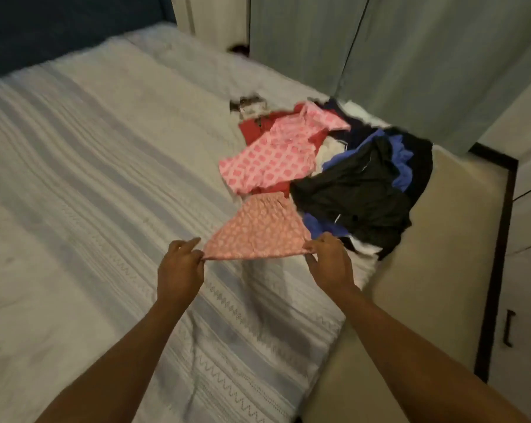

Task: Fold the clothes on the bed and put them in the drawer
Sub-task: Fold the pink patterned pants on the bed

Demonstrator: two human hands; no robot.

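Note:
A small pink patterned garment is stretched out just above the bed. My left hand pinches its near left corner and my right hand pinches its near right corner. Its far end reaches toward a pile of clothes at the bed's right edge. That pile holds a pink checked piece, a red one, and black and blue ones. A cabinet with a dark handle stands at the far right; I cannot tell whether it is the drawer.
The bed wears a white textured cover with zigzag stitching. A beige padded bed frame runs along the right side. Pale wardrobe doors stand behind the pile. A dark blue headboard is at the top left.

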